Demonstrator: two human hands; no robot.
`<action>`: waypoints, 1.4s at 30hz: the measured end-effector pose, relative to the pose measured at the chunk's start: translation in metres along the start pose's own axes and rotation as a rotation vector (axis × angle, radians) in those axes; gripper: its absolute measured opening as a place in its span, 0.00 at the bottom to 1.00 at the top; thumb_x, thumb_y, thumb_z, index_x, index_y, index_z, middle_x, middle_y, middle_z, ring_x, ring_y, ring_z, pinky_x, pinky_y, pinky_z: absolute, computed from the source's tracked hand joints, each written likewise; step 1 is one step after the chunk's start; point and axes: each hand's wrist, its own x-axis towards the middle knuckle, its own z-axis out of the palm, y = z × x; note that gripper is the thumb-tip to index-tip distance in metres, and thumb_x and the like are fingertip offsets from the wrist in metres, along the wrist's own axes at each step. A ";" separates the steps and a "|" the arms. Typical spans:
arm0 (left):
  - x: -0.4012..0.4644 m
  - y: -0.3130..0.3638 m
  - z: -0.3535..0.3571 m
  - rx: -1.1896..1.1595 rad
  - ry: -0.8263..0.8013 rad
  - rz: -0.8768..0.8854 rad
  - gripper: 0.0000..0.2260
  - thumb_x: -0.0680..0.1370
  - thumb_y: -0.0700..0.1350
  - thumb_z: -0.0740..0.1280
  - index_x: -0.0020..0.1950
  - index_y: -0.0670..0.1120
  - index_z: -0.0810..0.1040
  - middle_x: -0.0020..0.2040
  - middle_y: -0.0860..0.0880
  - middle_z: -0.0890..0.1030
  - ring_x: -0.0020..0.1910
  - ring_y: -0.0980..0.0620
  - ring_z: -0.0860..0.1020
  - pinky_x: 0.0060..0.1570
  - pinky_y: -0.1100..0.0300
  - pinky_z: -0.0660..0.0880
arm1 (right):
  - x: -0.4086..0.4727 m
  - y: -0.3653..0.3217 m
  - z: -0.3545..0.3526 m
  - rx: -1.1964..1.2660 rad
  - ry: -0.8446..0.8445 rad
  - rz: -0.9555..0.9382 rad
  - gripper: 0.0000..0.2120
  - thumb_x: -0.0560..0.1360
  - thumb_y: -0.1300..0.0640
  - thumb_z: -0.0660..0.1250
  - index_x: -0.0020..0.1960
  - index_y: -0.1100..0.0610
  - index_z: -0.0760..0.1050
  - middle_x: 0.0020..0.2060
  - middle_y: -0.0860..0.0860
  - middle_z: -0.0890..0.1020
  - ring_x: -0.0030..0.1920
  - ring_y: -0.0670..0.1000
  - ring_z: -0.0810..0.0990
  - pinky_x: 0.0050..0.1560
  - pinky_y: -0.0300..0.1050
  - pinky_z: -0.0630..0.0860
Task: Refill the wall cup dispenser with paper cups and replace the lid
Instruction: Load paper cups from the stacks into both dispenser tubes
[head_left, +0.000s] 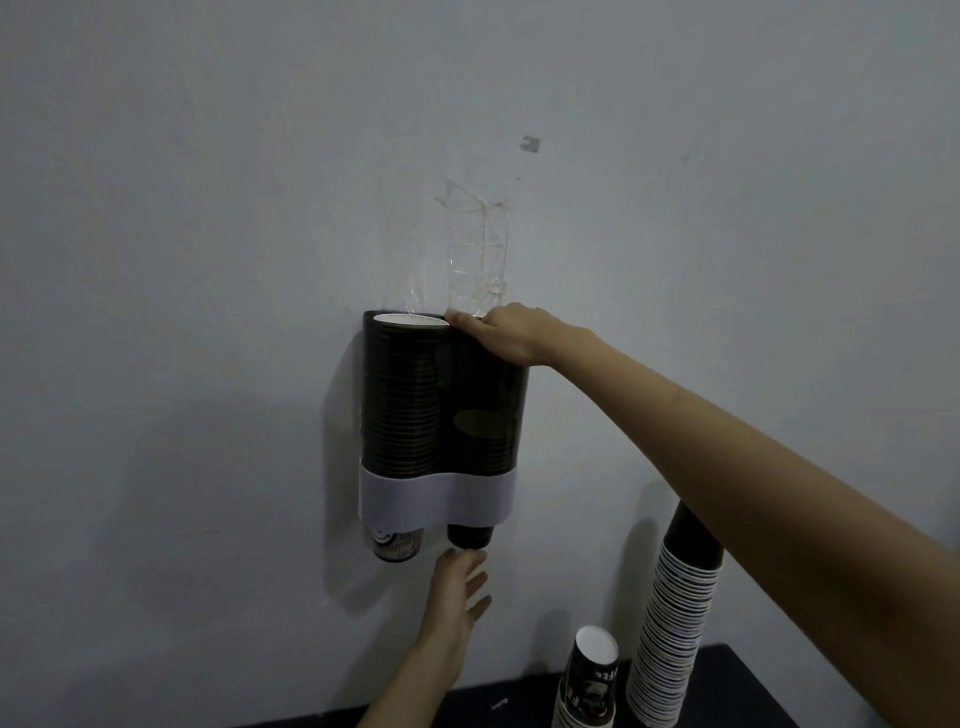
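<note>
A dark twin-tube cup dispenser (441, 400) with a white band hangs on the wall. Its left tube is filled to the brim with stacked paper cups (400, 395); the right tube holds a short stack low down. No lid sits on top. My right hand (501, 335) rests over the top rim of the right tube, fingers curled onto it. My left hand (457, 592) reaches up with straight fingers and touches the bottom of the dark cup (470, 535) sticking out under the right tube. A printed cup (397, 543) pokes out under the left tube.
A tall stack of paper cups (675, 623) leans at the lower right on a dark table (737, 675). A shorter stack of printed cups (589, 680) stands beside it. Clear tape remnants (475, 249) cling to the wall above the dispenser.
</note>
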 end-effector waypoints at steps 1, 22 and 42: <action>0.003 0.003 0.002 -0.038 -0.016 -0.014 0.12 0.78 0.38 0.58 0.61 0.38 0.72 0.59 0.42 0.72 0.68 0.41 0.68 0.57 0.51 0.67 | 0.000 0.000 0.000 -0.018 0.012 -0.008 0.36 0.75 0.33 0.42 0.63 0.57 0.74 0.62 0.60 0.76 0.62 0.60 0.73 0.55 0.49 0.66; 0.017 -0.048 0.000 0.393 -0.074 -0.129 0.06 0.77 0.37 0.59 0.41 0.44 0.72 0.44 0.46 0.76 0.43 0.50 0.75 0.49 0.58 0.72 | -0.123 0.073 0.122 0.415 0.881 -0.026 0.17 0.75 0.54 0.61 0.61 0.62 0.72 0.61 0.58 0.75 0.65 0.56 0.66 0.67 0.39 0.60; 0.077 -0.227 0.000 1.104 -0.254 0.084 0.41 0.65 0.42 0.75 0.74 0.42 0.60 0.70 0.45 0.71 0.69 0.48 0.70 0.68 0.53 0.68 | -0.221 0.154 0.393 0.731 0.109 0.674 0.42 0.57 0.46 0.77 0.66 0.60 0.67 0.59 0.53 0.77 0.62 0.54 0.74 0.64 0.52 0.68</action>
